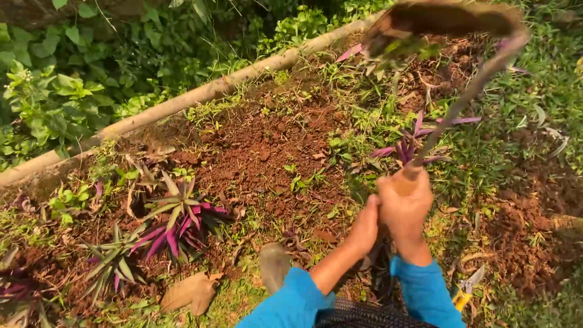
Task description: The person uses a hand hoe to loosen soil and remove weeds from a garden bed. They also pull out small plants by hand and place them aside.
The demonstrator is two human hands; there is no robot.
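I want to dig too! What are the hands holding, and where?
Both hands, right hand above left hand, grip a raised hoe at the handle's lower end.

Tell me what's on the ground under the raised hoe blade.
Under the raised hoe blade lie reddish bare soil, grass and a purple-leaved plant. The blade covers the bed's far corner, so that ground is hidden. Both hands grip the handle.

Your hoe [449,24] shows a dull, soil-caked metal blade on a smooth, matt wooden handle [461,103]. Under the hoe, the soil [267,146] is crumbly, rough and reddish. Left of it, the kerb [200,94] looks like rough concrete. Your sleeves [425,291] are soft blue cloth.
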